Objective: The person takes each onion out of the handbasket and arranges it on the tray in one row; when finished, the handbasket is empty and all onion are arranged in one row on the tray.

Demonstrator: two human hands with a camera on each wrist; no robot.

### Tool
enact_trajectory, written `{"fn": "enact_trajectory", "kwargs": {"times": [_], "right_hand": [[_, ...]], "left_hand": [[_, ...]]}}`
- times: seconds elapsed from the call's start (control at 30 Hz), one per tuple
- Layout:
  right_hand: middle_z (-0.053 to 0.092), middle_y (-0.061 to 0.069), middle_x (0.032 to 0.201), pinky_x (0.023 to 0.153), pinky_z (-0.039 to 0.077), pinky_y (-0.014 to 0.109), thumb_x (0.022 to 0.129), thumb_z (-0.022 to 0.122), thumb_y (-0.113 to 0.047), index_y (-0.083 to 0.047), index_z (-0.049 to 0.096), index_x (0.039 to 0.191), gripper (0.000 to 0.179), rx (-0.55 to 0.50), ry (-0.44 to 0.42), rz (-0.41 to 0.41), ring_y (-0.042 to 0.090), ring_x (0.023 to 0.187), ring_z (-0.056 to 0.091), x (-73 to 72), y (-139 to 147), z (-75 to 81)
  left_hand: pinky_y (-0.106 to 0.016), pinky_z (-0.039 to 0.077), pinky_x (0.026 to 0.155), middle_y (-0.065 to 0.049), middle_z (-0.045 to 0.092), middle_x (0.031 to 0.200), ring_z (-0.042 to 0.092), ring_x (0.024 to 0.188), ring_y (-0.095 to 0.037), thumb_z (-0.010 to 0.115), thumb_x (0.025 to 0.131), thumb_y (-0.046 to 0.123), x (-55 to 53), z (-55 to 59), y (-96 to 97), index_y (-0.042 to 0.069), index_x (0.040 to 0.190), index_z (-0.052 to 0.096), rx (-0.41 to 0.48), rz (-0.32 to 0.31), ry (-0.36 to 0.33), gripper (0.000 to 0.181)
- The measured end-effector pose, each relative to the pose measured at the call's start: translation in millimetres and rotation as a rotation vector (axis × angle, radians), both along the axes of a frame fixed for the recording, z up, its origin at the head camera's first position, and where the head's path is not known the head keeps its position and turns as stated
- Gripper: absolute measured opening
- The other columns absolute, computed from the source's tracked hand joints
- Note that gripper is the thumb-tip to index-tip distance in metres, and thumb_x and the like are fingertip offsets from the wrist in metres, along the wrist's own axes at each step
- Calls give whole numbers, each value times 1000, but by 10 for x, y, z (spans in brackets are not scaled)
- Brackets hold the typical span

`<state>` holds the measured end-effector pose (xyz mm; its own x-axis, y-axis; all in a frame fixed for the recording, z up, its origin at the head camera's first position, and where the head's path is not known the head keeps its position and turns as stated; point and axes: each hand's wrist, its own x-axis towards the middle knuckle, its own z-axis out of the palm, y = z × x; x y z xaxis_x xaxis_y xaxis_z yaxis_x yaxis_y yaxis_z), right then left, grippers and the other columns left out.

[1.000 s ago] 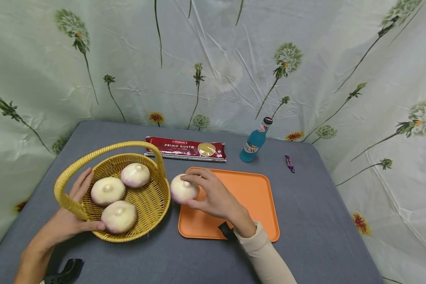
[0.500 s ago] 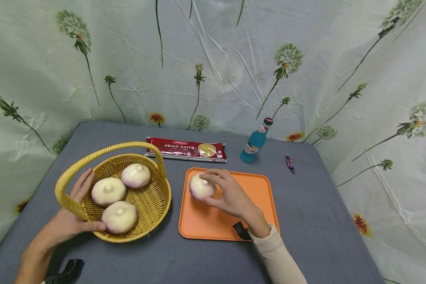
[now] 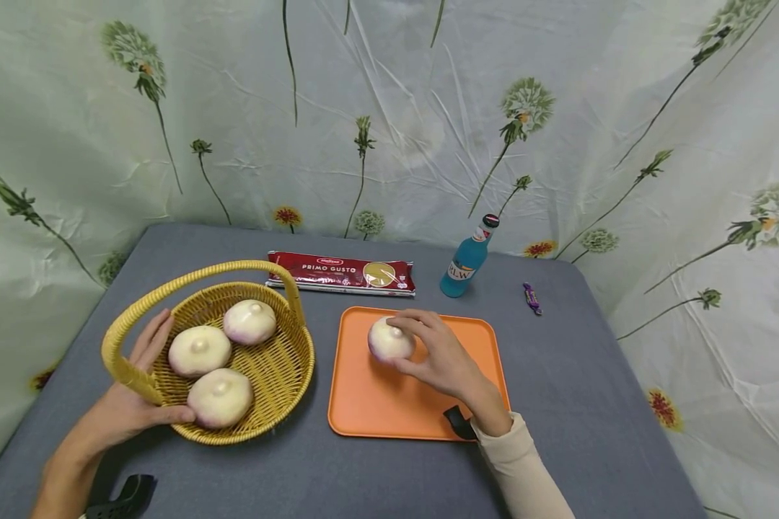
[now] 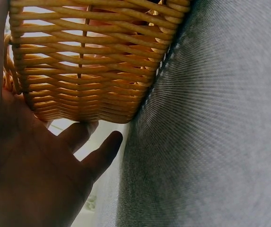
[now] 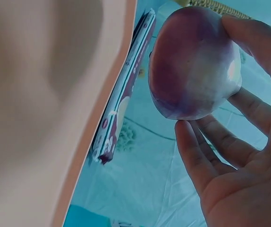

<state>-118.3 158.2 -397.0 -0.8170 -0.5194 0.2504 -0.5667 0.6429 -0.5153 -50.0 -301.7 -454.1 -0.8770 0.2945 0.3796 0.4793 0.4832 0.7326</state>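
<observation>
My right hand (image 3: 446,364) grips a white turnip with a purple underside (image 3: 386,342) between thumb and fingertips. It is held over the orange tray (image 3: 363,414); the right wrist view shows a gap between turnip (image 5: 192,66) and tray (image 5: 86,156). At the left stands a yellow wicker basket (image 3: 279,382) with a tall arched handle, and three more turnips (image 3: 221,398) lie in it. My left hand (image 3: 120,404) rests along the basket's left side, its fingers straight and its thumb at the front rim. In the left wrist view, two fingers (image 4: 102,153) extend below the woven wall (image 4: 88,75).
Behind the tray lies a red Primo Gusto pack (image 3: 340,274). A bottle of blue drink (image 3: 465,263) stands to its right, and a small purple wrapped candy (image 3: 531,298) lies farther right. A flower-printed cloth (image 3: 415,144) hangs behind the grey table (image 3: 578,404).
My right hand has carried the turnip rightward, from beside the basket's right rim to over the tray. My left hand and the basket have stayed put.
</observation>
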Motion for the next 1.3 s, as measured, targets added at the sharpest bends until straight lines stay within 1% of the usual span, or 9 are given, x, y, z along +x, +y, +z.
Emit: {"fn": "enact_trajectory", "kwargs": {"times": [0.07, 0.23, 0.4, 0.53, 0.63, 0.87, 0.97, 1.1, 1.3], "right_hand": [[57, 6, 137, 98, 50, 47, 80, 86, -23, -15, 65, 131, 56, 6, -7, -12, 26, 127, 51, 4, 31, 4], [58, 6, 136, 98, 50, 48, 79, 86, -23, -15, 65, 131, 56, 11, 6, -32, 26, 124, 52, 1, 103, -18], [59, 7, 134, 98, 50, 49, 79, 87, -24, -14, 66, 129, 55, 5, 14, -49, 27, 123, 53, -2, 175, -53], [59, 5, 134, 96, 50, 50, 79, 87, -25, -15, 66, 129, 55, 2, 11, -79, 27, 122, 52, -2, 250, -65], [60, 6, 133, 95, 50, 51, 79, 87, -24, -16, 66, 130, 56, -2, 11, -99, 27, 121, 52, -10, 318, -75], [60, 9, 133, 97, 47, 55, 79, 87, -22, -15, 65, 132, 58, -11, 3, -138, 31, 123, 52, -22, 481, -96], [60, 10, 133, 98, 46, 58, 78, 87, -22, -14, 66, 131, 58, -15, 18, -157, 32, 124, 52, -33, 557, -103], [61, 11, 133, 96, 48, 58, 78, 88, -22, -13, 67, 129, 56, -17, 50, -175, 33, 123, 54, -49, 647, -101], [61, 11, 133, 96, 48, 58, 78, 87, -22, -11, 67, 128, 54, -19, 43, -193, 33, 124, 54, -57, 752, -83]], "left_hand": [[-5, 6, 108, -10, -1, 168, -2, 151, -5, 99, 44, 9, -2, 2, 4, 2, 161, 8, -2, 2, 0, 147], [-5, 5, 108, -8, -1, 168, -2, 150, -4, 99, 43, 8, -1, 3, 9, 2, 161, 8, -10, 8, -1, 148], [-5, 5, 108, -7, 1, 168, -1, 150, -5, 99, 41, 8, -4, -17, -8, -2, 160, 11, -7, 4, 27, 148], [-6, 6, 109, -4, 2, 168, 0, 151, -5, 99, 40, 11, -9, -42, -22, -3, 159, 12, -15, 5, 47, 148], [-6, 6, 110, -5, 2, 168, 1, 151, -6, 99, 41, 13, -17, -51, -23, -4, 159, 12, -13, -3, 59, 148], [-6, 7, 110, -5, 2, 168, 1, 151, -5, 99, 42, 11, -16, -46, -9, -4, 159, 11, 16, -19, 46, 146], [-6, 7, 110, -5, 2, 168, 1, 151, -5, 99, 43, 12, -13, -47, -10, -3, 159, 11, 11, -15, 41, 146], [-6, 7, 109, -6, 1, 168, 0, 151, -5, 99, 44, 13, -9, -48, -17, -1, 160, 11, 1, -7, 36, 146], [-6, 7, 109, -7, 2, 168, 0, 151, -5, 99, 43, 14, -12, -35, -14, -2, 159, 11, -20, 10, 37, 147]]}}
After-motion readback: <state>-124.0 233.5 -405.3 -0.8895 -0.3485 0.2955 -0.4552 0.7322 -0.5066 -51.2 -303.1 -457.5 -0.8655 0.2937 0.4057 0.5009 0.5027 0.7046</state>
